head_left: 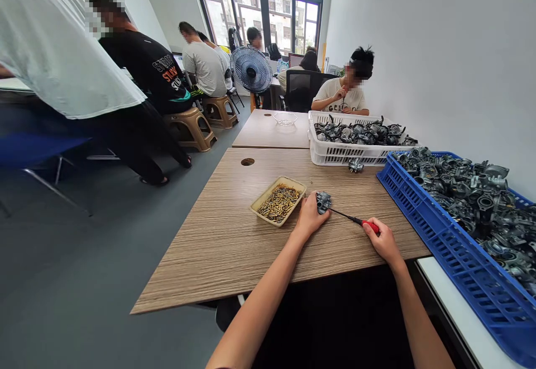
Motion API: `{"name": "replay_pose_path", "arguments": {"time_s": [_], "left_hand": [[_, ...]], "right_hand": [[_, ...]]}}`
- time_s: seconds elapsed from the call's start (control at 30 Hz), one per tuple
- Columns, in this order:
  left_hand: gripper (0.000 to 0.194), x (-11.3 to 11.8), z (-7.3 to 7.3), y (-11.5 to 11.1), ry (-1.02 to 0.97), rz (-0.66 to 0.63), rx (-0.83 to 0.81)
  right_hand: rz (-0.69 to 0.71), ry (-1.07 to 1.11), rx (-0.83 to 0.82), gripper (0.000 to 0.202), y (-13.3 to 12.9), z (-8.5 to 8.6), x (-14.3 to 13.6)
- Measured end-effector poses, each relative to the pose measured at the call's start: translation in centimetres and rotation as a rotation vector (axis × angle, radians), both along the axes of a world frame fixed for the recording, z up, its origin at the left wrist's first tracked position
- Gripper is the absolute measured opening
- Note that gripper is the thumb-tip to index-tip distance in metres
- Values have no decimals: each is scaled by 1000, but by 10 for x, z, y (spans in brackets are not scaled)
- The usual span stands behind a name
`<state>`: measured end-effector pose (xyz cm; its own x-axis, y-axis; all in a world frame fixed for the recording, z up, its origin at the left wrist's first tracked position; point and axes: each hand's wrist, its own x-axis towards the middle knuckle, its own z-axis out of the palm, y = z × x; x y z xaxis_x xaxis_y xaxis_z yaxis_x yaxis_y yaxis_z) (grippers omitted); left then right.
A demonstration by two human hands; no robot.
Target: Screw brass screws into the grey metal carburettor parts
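Note:
My left hand (310, 216) is closed around a grey metal carburetor (323, 202), holding it on or just over the wooden table (218, 252). In my right hand (384, 243) is a screwdriver (355, 220) with a red and black handle and a long dark shaft. Its shaft points left, and the tip meets the near right side of the carburetor; the exact contact point is too small to make out. Just left of my left hand stands a cream tray (256, 210) full of small brass-coloured and grey screw-like parts (280, 204).
A blue crate (419, 204) heaped with carburetors is at the right edge. Behind it stands a white crate (335, 154) of similar parts, with one loose carburetor (355, 165) before it. A co-worker (341, 92) sits beyond. At left are people on stools and a fan (251, 71).

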<state>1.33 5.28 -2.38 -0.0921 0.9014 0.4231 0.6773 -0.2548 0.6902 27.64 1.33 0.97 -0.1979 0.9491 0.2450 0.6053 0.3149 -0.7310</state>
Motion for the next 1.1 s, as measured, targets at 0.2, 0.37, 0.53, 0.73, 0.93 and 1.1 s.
{"name": "replay_pose_path", "arguments": {"time_s": [0.2, 0.37, 0.53, 0.73, 0.93, 1.1], "left_hand": [[53, 0, 0, 0, -8, 2, 25], [53, 1, -1, 1, -7, 12, 33], [54, 1, -2, 0, -8, 15, 32], [55, 1, -3, -1, -7, 26, 13], [53, 1, -3, 0, -6, 6, 23], [58, 1, -3, 0, -8, 14, 4]], "right_hand": [[-13, 2, 11, 37, 1, -4, 1], [-8, 9, 11, 34, 1, -5, 1], [-10, 8, 4, 35, 1, -5, 1], [-8, 3, 18, 36, 2, -4, 0], [-8, 18, 22, 37, 2, -3, 1], [-12, 24, 29, 37, 3, -4, 2]]}}
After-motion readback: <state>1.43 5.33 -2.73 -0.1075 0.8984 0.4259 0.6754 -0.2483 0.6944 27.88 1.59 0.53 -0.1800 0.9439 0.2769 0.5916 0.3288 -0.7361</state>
